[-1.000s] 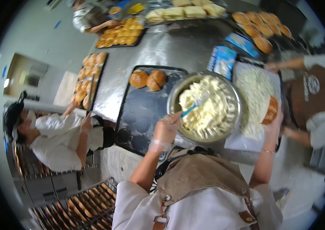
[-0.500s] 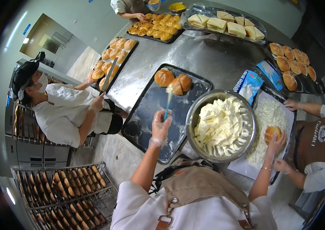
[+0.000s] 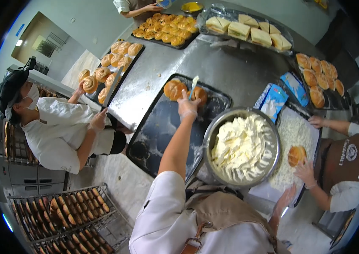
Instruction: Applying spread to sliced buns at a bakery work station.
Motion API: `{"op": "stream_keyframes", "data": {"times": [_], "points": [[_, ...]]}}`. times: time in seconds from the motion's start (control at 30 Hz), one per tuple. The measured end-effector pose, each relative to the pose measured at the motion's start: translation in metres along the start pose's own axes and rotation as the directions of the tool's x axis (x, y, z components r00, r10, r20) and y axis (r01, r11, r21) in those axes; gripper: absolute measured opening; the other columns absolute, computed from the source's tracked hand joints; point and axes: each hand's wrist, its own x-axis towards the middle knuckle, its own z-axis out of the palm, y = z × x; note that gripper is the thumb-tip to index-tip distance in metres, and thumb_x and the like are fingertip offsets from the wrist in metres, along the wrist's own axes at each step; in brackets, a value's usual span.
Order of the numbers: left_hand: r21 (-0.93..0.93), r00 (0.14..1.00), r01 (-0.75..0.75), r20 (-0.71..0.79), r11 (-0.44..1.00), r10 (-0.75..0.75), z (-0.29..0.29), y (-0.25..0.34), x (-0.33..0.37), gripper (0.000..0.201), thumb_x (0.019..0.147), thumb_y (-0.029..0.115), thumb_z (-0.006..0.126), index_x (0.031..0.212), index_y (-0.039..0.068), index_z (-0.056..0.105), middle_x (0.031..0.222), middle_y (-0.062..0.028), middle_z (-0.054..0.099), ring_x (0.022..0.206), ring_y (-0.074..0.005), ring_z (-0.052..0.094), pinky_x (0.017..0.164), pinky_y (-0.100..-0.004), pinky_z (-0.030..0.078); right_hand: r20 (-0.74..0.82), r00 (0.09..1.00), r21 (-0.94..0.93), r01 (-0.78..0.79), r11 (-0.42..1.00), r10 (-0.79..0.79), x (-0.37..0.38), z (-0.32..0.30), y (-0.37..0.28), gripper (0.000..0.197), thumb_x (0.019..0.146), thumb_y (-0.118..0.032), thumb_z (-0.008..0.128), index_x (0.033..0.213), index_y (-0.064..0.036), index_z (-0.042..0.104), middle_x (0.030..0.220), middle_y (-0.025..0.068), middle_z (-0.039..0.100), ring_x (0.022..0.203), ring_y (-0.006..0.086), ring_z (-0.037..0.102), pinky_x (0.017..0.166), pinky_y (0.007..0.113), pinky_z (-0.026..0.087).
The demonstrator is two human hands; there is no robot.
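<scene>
My left hand [image 3: 187,108], in a clear glove, reaches over the far end of a dark baking tray [image 3: 152,137]. It holds a spatula [image 3: 193,84] with a blue handle and cream on its raised tip. Its fingers touch a split bun [image 3: 200,97]; a second round bun [image 3: 173,90] sits just left. My gloved right hand [image 3: 287,196] is low at the near edge of a paper-lined tray of white flakes [image 3: 287,131], fingers stretched out and holding nothing visible. Between my arms stands a metal bowl [image 3: 207,146] filled with whipped cream [image 3: 243,146].
At right a co-worker's hand [image 3: 306,172] touches a bun [image 3: 297,155] on the flakes. Another person [image 3: 61,131] at left holds a long knife [image 3: 114,86] beside a bun tray. Blue packets [image 3: 271,101], sandwiches [image 3: 253,31] and pastries [image 3: 166,29] stand farther back.
My left hand has moved forward to the buns with the spatula. My right hand has let go of the bun in the flakes and drawn back; the co-worker's hand is now at that bun.
</scene>
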Motion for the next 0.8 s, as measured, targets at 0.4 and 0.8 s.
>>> {"op": "stream_keyframes", "data": {"times": [0.4, 0.8], "points": [[0.144, 0.981, 0.194, -0.017, 0.970, -0.194, 0.018, 0.026, 0.028, 0.112, 0.069, 0.045, 0.086, 0.152, 0.001, 0.022, 0.143, -0.0233, 0.042, 0.123, -0.0341, 0.057, 0.099, -0.0390, 0.050, 0.049, 0.998, 0.066, 0.023, 0.998, -0.026, 0.012, 0.029, -0.035, 0.043, 0.105, -0.028, 0.042, 0.131, 0.0052, 0.053, 0.131, 0.0219, 0.054, 0.123, 0.0361, 0.048, 0.108, 0.044, 0.035], [0.133, 0.979, 0.119, 0.146, 0.984, -0.138, -0.034, -0.034, -0.006, 0.066, 0.077, 0.044, 0.078, 0.125, 0.005, 0.056, 0.121, -0.0185, 0.058, 0.107, -0.0345, 0.065, 0.089, -0.0427, 0.053, 0.174, 0.920, 0.417, 0.255, 0.872, -0.352, 0.056, 0.078, -0.259, 0.035, 0.104, -0.020, 0.045, 0.127, 0.0031, 0.055, 0.136, 0.0176, 0.050, 0.131, 0.0292, 0.044, 0.114, 0.041, 0.031]]}}
